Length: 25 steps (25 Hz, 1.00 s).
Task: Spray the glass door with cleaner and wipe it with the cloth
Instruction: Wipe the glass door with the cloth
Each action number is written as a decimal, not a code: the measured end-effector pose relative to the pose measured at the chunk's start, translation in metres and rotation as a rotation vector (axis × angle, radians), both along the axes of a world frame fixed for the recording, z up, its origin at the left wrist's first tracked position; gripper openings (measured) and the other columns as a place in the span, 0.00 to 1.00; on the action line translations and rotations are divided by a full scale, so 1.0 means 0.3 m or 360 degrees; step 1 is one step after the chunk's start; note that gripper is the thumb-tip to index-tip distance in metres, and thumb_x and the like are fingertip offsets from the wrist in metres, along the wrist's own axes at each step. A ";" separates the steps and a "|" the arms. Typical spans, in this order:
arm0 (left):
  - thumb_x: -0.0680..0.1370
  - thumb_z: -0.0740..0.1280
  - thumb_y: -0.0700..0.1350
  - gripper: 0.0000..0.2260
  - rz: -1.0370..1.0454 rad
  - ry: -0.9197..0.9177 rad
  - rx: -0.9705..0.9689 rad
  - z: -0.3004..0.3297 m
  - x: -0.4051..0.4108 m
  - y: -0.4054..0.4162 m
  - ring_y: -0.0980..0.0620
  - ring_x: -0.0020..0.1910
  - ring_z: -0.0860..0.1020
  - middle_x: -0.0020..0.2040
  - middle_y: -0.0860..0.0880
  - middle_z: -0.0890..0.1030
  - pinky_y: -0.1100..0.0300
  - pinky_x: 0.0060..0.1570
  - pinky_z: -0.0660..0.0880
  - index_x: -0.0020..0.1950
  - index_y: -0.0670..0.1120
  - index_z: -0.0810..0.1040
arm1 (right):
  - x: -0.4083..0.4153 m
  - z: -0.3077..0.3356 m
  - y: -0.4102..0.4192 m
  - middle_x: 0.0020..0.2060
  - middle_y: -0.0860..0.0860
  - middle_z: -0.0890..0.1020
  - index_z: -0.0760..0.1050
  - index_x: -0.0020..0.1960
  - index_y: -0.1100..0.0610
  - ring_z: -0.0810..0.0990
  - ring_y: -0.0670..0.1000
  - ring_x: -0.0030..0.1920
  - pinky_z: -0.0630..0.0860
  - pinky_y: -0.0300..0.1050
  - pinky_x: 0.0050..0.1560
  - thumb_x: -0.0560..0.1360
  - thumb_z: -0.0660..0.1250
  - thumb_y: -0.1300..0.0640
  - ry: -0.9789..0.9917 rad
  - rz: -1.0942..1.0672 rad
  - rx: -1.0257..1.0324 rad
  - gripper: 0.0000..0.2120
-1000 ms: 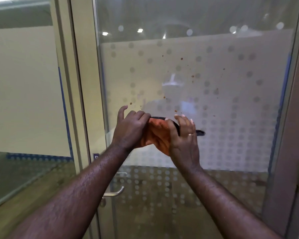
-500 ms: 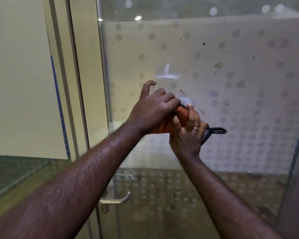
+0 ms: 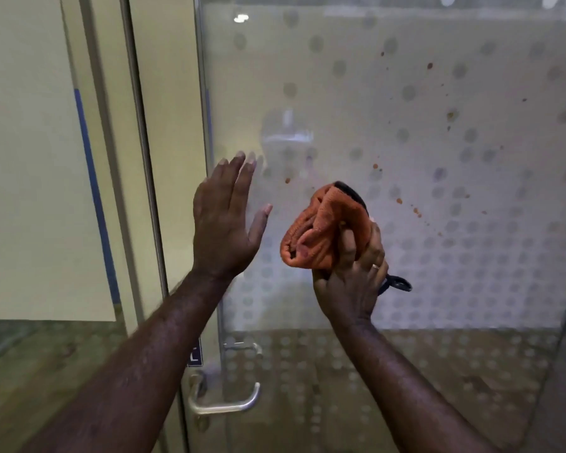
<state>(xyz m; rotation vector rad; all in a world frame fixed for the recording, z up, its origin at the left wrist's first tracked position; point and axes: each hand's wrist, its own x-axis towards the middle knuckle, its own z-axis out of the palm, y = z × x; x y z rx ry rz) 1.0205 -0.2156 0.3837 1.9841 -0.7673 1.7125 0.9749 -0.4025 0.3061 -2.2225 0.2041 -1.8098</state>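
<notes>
The glass door (image 3: 406,109) fills the view, frosted with a pattern of grey dots and speckled with brown splashes (image 3: 451,115). My right hand (image 3: 353,276) is shut on an orange cloth (image 3: 324,230) bunched around a dark-handled tool, whose black looped end (image 3: 397,284) sticks out to the right. The cloth is held close in front of the glass; I cannot tell whether it touches. My left hand (image 3: 224,217) is raised beside it with fingers spread, near the door's left edge, holding nothing. No spray bottle is in view.
A metal lever handle (image 3: 224,403) sits low on the door's left edge. Left of the door stand a metal frame post (image 3: 141,158) and a fixed glass panel (image 3: 30,158) with a blue vertical stripe. A wooden floor shows through the lower glass.
My left hand has let go of the cloth and swung left, opening flat. The right hand keeps the cloth, now bunched over the tool.
</notes>
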 end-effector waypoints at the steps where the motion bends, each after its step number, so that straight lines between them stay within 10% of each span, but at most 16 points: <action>1: 0.80 0.63 0.52 0.28 0.0003 0.0037 -0.0053 -0.022 0.025 0.006 0.41 0.76 0.63 0.77 0.41 0.66 0.39 0.72 0.63 0.77 0.43 0.61 | 0.012 -0.007 0.011 0.72 0.60 0.56 0.51 0.73 0.48 0.62 0.61 0.69 0.65 0.61 0.64 0.66 0.73 0.49 0.0041 -0.0015 0.0039 0.43; 8: 0.81 0.60 0.51 0.29 -0.0098 0.0139 -0.0101 -0.145 0.112 -0.011 0.44 0.79 0.57 0.79 0.42 0.61 0.49 0.79 0.53 0.79 0.44 0.55 | 0.086 -0.007 0.051 0.76 0.63 0.51 0.52 0.78 0.54 0.52 0.63 0.76 0.56 0.64 0.71 0.71 0.65 0.39 0.0300 -0.0098 -0.0045 0.43; 13: 0.81 0.57 0.47 0.26 -0.0232 0.0062 -0.0147 -0.165 0.158 -0.001 0.49 0.80 0.54 0.78 0.42 0.62 0.50 0.79 0.49 0.78 0.43 0.57 | 0.121 0.020 0.064 0.75 0.59 0.56 0.60 0.74 0.41 0.63 0.64 0.71 0.64 0.64 0.61 0.74 0.67 0.55 0.0152 -0.0075 -0.0558 0.32; 21: 0.81 0.57 0.47 0.25 -0.0209 -0.0047 -0.0121 -0.184 0.215 0.008 0.40 0.77 0.61 0.76 0.40 0.64 0.46 0.78 0.51 0.77 0.42 0.60 | 0.129 -0.199 0.127 0.71 0.59 0.63 0.67 0.70 0.49 0.69 0.61 0.62 0.70 0.59 0.55 0.72 0.68 0.59 0.0058 -0.0152 -0.0567 0.28; 25: 0.81 0.58 0.45 0.25 -0.0127 -0.0077 -0.0112 -0.183 0.227 0.007 0.40 0.78 0.60 0.77 0.43 0.63 0.44 0.78 0.54 0.78 0.43 0.59 | 0.158 0.053 0.108 0.70 0.57 0.63 0.69 0.69 0.49 0.70 0.60 0.59 0.70 0.57 0.52 0.74 0.65 0.61 -0.0129 -0.0104 -0.0575 0.24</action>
